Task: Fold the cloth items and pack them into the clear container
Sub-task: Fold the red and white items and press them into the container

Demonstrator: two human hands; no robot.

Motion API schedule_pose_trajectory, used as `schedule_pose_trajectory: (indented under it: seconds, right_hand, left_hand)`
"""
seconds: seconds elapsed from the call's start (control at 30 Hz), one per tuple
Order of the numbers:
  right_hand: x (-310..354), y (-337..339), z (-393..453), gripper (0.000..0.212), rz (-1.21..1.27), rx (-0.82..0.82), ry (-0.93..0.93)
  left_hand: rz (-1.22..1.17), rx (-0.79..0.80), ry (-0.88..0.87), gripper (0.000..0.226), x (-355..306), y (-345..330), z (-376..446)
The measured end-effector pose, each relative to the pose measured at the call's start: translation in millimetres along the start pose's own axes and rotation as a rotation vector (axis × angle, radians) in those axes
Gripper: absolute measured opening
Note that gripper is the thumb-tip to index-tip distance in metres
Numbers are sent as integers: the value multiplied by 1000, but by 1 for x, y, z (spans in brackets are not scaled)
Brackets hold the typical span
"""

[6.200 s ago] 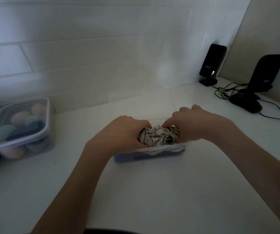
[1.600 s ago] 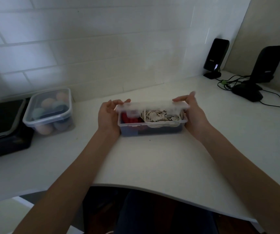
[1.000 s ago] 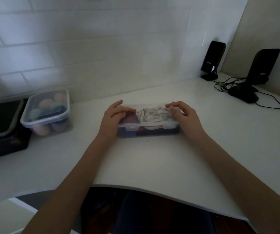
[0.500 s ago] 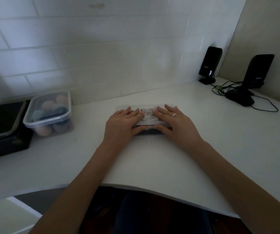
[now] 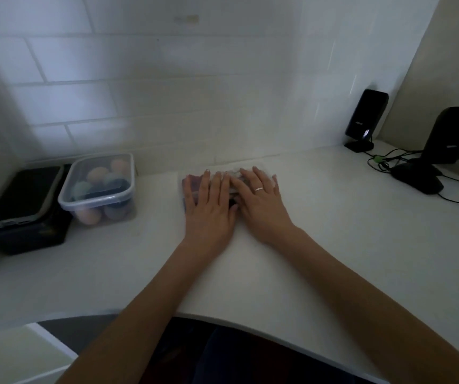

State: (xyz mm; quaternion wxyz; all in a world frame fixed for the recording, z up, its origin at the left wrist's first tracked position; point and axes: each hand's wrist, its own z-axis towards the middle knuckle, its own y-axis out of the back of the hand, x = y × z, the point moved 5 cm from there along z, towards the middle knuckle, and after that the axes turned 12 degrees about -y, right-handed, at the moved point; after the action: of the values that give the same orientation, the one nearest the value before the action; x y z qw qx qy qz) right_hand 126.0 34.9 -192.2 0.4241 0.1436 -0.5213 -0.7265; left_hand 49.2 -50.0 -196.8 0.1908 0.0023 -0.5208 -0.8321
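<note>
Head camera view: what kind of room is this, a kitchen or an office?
Probably a home desk nook. A pair of black speakers with cables stands on a white desk against a white tiled wall. Both hands, left hand and right hand, press flat on a clear container.

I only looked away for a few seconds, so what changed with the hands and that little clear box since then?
The lid went onto the clear container. The left hand and right hand, which had tucked the patterned cloth in and then held the lid by its ends, now press flat on top. The egg tub, dark case and speakers stayed where they were.
</note>
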Motion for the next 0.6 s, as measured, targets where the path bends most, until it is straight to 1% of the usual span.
schedule_pose_trajectory:
  seconds: [0.07,0.17,0.23,0.3,0.37,0.47,0.6]
  right_hand:
    - [12,-8,13,56,66,30,-6]
    - [32,-18,29,56,142,23,-13]
    - [44,-25,39,55,174,10,-8]
    - [52,-31,48,57,218,-22,2]
    - [58,-38,57,53,266,-36,7]
    - [68,-47,69,48,302,-42,25]
    - [75,-59,85,52,317,-36,40]
  left_hand:
    - [9,57,48,62,15,-4,0]
    - [18,122,106,61,37,-8,4]
    - [33,110,157,59,51,-10,8]
    - [-5,118,157,60,62,-15,11]
    - [-29,136,161,63,73,-19,14]
    - [-2,134,179,64,87,-23,16]
    - [-29,139,227,66,101,-28,21]
